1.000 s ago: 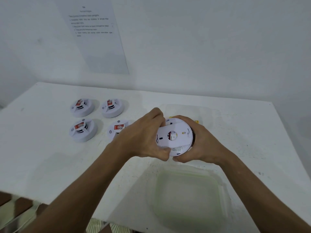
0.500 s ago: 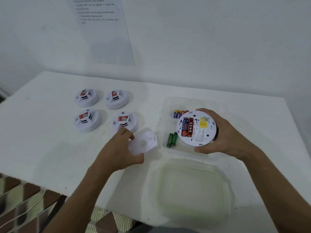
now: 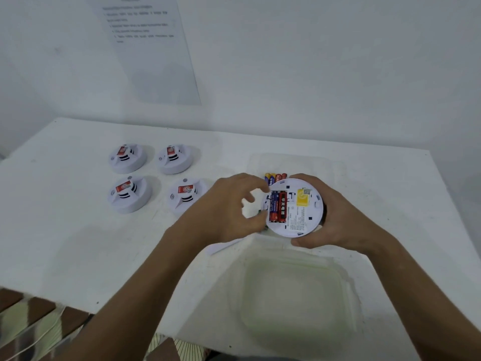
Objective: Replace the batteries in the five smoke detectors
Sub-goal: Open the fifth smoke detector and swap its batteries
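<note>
1. Now the right hand (image 3: 335, 220) is cradling the open smoke detector (image 3: 295, 208) back-side up above the worktop (image 3: 65, 243), its fingers curled round the far rim and the thumb under the near edge.
2. The left hand (image 3: 229, 209) is reaching in at the detector's left side, fingers loosely bent and holding nothing, with the fingertips (image 3: 263, 217) touching the edge of the battery bay.
3. Two old batteries (image 3: 278, 205), one blue and one red, are sitting side by side in that bay; judging by this, the step in hand is prying them out.
4. Doing it well probably means the right hand is keeping the detector level and firm while a fingertip is lifting one battery end first, rather than pulling both together.
5. Spare batteries (image 3: 274, 177) are lying in the clear tray (image 3: 335, 162) just behind the detector, so the old ones are better placed well apart from them.
6. Four closed detectors (image 3: 127, 157) are waiting in two rows on the left, and the removed cover (image 3: 223, 246) is lying partly hidden under the left wrist.
</note>
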The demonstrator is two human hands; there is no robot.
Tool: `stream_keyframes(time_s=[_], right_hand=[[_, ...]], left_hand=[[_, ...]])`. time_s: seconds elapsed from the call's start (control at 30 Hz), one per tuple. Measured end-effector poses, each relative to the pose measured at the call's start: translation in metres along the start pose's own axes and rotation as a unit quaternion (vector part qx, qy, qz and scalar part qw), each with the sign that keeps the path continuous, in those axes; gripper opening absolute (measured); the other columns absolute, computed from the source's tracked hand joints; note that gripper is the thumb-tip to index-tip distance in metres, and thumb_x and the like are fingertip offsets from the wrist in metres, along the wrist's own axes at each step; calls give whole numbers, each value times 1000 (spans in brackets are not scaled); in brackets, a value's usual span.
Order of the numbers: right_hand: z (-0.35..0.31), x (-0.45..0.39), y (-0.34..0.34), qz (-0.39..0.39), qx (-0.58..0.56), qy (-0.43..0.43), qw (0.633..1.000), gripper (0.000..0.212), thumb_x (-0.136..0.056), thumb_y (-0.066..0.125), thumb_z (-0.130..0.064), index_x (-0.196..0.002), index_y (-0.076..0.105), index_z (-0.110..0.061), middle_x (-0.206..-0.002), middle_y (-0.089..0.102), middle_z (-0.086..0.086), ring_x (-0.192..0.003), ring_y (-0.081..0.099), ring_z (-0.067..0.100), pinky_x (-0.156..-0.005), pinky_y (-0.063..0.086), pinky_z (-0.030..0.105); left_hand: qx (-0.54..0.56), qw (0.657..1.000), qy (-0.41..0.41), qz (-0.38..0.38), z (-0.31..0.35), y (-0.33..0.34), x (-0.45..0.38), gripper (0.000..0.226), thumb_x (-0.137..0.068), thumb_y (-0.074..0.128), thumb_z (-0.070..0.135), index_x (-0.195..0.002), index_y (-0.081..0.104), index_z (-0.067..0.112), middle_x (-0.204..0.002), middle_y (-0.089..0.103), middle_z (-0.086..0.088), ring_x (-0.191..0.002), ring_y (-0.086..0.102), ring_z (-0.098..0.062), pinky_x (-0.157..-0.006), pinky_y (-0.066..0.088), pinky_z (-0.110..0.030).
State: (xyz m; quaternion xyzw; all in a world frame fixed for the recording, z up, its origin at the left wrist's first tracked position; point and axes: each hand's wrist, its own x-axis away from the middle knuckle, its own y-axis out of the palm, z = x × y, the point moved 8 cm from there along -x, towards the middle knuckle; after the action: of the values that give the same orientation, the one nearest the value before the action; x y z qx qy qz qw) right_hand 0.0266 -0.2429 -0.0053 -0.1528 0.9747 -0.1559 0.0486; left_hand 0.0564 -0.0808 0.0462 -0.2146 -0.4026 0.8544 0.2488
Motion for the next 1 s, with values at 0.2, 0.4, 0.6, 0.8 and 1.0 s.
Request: stream_keyframes(time_s=[0.2,0.4,0.6,0.8,1.0], right_hand=[[0,7,-10,32,-3,1,999,99,-56,90,9,-137,47,-28,-124,62,-17,-117,61,11,-82,54,21],[7,19,-15,53,-1,17,998,97,-56,89,8,-136,48,-28,-123,63,-7,-113,64,16,-85,59,32],[9,27,-28,59,1,27,998,95,-57,88,12,-134,51,-28,-120,65,-6,-111,64,16,-81,58,29],[7,35,-50,114,4,20,993,89,-53,88,2,-128,55,-33,-117,65,-9,-107,64,12,-80,58,27],[14,43,-62,161,-21,23,987,87,-53,87,-1,-129,54,-28,-115,66,-8,-107,65,13,-79,57,24]], left_hand=[[-78,993,46,-80,22,20,-28,42,-74,76,27,-114,64,17,-106,66,0,-85,59,-13,-72,51,-25],[-119,982,63,-136,27,41,-35,38,-73,76,30,-107,65,16,-99,63,2,-82,53,-11,-74,48,-24],[-183,963,149,-129,42,54,-37,46,-84,63,27,-127,54,12,-109,65,-4,-88,60,-20,-73,52,-34],[-124,959,256,9,64,42,-43,36,-78,47,19,-102,70,5,-67,64,-5,-50,55,-23,-40,42,-22],[-67,974,206,-63,62,60,-63,32,-84,50,35,-94,73,16,-81,59,1,-65,55,-12,-59,47,-26]])
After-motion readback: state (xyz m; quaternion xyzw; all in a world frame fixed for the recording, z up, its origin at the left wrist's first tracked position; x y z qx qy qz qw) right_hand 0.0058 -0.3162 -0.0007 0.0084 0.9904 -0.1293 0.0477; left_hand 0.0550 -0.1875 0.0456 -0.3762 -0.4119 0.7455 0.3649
